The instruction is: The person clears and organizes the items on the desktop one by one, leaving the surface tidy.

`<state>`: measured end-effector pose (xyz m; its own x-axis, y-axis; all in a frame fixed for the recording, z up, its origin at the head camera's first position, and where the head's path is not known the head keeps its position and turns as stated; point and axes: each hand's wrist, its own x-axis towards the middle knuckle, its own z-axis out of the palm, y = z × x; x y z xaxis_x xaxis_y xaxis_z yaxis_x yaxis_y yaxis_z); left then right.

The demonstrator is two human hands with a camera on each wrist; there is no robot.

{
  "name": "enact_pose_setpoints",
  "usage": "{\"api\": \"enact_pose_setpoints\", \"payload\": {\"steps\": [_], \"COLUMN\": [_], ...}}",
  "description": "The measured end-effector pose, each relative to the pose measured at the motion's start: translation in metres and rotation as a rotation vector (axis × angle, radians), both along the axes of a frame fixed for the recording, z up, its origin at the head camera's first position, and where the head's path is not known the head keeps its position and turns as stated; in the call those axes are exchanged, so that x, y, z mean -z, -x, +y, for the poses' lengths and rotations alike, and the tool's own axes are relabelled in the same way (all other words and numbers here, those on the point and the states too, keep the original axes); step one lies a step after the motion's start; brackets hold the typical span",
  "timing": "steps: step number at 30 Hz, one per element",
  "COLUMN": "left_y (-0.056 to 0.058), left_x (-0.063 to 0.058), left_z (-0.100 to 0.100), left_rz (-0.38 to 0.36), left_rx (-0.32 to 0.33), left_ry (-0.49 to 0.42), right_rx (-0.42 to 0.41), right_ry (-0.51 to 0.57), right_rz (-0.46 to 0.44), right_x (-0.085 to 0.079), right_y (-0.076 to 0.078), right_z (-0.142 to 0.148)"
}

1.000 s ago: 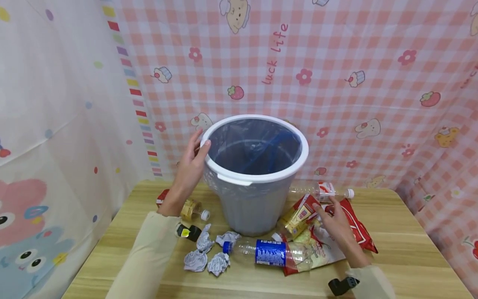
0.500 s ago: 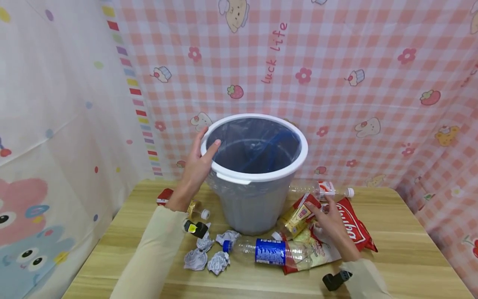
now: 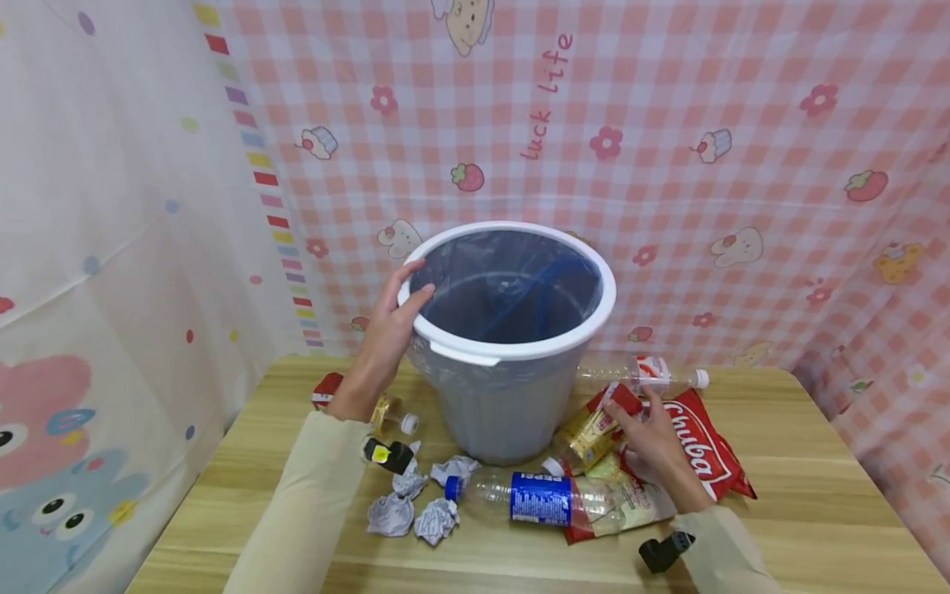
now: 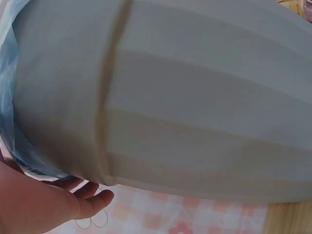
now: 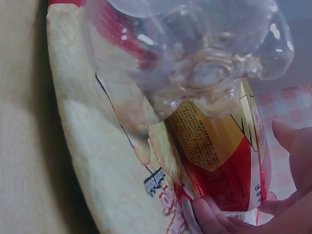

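As seen in the head view, with twelve o'clock toward the backdrop and the bin as the dial's centre:

Left hand (image 3: 384, 330): at nine o'clock on the rim, gripping it; thumb bent over the inner side, fingers along the outer wall.

Right hand (image 3: 656, 441): at four o'clock, about the red end of a red-and-gold package (image 3: 597, 433); thumb apart from the package in the right wrist view, fingers bent beside that end. Whether they pinch it, cannot tell.

Bin (image 3: 497, 412): one, grey, white-rimmed, upright, lined with a translucent bluish bag (image 4: 9, 63).

Package: lying at four o'clock, near the bin; a white cap (image 3: 552, 467) at its seven o'clock end, ownership unclear.

Bag lettered "Chuba" (image 3: 701, 450): red, at four o'clock, beside the right hand; a pale printed section (image 3: 634, 499) runs below the fingers, the join hidden by the hand.

Bottle, blue "Pepsi" label (image 3: 542, 499): on its side, between five and six o'clock, blue cap to nine, base overlapping the pale section.

Clear bottle, red-and-white label (image 3: 653, 373): lying between three and four, white cap to three.

Crumpled papers (image 3: 391, 515): four, grouped at seven.

Gold-labelled bottle (image 3: 386, 412): lying at eight, partly behind the left wrist; a red item (image 3: 326, 388) beyond.

Table (image 3: 801, 487): wood-grained, beneath all.

Backdrop (image 3: 549, 181): pink check cloth, twelve o'clock.
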<state>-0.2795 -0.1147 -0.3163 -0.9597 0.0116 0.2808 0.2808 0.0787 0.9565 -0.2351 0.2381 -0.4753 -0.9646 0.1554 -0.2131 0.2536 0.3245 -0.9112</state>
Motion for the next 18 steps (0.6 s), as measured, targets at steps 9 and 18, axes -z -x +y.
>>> {"api": "enact_pose_setpoints", "payload": {"steps": [9,18], "left_y": [-0.001,-0.0016], "left_x": [0.0008,0.0018], "left_z": [0.0059,0.0091], "left_rz": [0.011,0.03], "left_rx": [-0.016,-0.081], "left_ry": [-0.071,-0.047], "right_rx": [0.009,0.027], "right_ry": [-0.084,-0.087], "right_rz": [-0.023,-0.033], "right_x": [0.0017,0.0032], "right_y": [0.0031,0.0055], "right_z": [-0.0016,-0.0036]}}
